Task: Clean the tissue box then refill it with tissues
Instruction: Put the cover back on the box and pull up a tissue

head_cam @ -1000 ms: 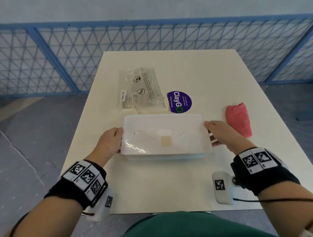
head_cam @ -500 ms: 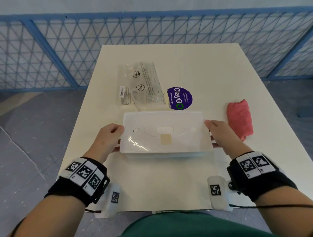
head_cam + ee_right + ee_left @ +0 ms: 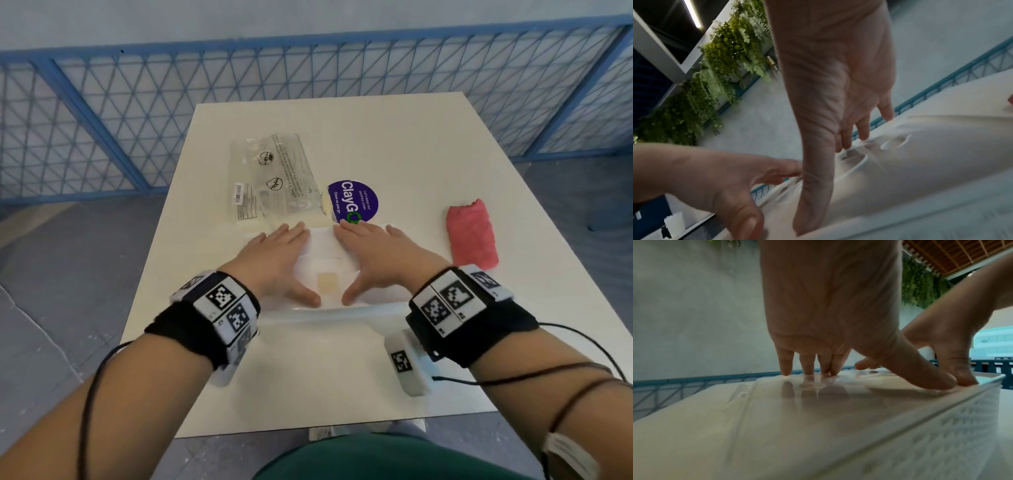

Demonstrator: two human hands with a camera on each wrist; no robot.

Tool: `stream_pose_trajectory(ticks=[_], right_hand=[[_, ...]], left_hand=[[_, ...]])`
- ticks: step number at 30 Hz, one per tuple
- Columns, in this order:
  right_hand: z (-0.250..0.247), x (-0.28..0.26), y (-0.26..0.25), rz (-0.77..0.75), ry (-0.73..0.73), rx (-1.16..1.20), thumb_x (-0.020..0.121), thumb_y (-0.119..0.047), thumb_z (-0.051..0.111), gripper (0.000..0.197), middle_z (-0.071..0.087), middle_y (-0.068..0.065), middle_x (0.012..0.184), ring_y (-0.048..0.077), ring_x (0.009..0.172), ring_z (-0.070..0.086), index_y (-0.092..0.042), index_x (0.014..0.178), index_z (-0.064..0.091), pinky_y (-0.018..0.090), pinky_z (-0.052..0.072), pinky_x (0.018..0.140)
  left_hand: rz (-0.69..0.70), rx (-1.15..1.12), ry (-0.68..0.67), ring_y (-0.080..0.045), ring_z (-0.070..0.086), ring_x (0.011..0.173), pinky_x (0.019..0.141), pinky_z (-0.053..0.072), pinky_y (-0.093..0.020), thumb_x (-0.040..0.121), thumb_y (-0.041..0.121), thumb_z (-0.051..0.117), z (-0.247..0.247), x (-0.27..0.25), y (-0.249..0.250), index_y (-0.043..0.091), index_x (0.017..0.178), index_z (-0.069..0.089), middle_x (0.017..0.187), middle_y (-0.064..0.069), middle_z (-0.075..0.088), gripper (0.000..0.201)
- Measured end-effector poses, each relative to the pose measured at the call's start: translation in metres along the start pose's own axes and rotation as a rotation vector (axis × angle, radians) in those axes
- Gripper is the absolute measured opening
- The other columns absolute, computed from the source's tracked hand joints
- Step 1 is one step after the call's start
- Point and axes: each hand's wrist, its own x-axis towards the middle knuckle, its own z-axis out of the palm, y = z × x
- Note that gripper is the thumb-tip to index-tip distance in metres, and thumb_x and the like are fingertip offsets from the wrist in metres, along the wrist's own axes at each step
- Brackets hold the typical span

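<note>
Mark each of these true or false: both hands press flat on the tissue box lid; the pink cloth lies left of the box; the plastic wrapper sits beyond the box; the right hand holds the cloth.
1. Both hands press flat on the tissue box lid. True: the left hand and right hand lie with straight fingers on the tissue box.
2. The pink cloth lies left of the box. False: the pink cloth lies to its right.
3. The plastic wrapper sits beyond the box. True: the plastic wrapper lies on the far side.
4. The right hand holds the cloth. False: it rests on the box.

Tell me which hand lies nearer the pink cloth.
The right hand, flat on the tissue box; the pink cloth lies just beyond it, the left hand farther off.
</note>
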Motion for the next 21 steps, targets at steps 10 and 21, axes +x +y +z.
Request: stream_pose_trajectory(ticks=[10,21], right_hand=[[-0.015,0.000,-0.020,0.039,-0.046,-0.147,0.052,-0.059,0.083,0.130,0.017,-0.002,0.158,0.022,0.144,0.019,-0.018,0.151,0.009,0.051,0.019,0.114],[-0.013,-0.002,-0.009,0.055,-0.004,0.010,0.057,-0.056,0.081,0.125,0.008,-0.004,0.160,0.023,0.145,0.013,-0.022,0.152,0.007,0.051,0.019,0.116]], left_hand=[[-0.054,0.115,-0.042,-0.021,0.000,0.149,0.120,0.011,-0.045,0.055,0.069,0.075,-0.008,0.002,0.021,0.015,0.153,-0.004,0.162,0.004,-0.002,0.137],[-0.040,0.000,-0.033,-0.023,-0.009,0.149,0.120,0.004,-0.046,0.057,0.070,0.073,-0.003,0.002,0.017,0.019,0.153,-0.011,0.161,0.005,-0.012,0.137]])
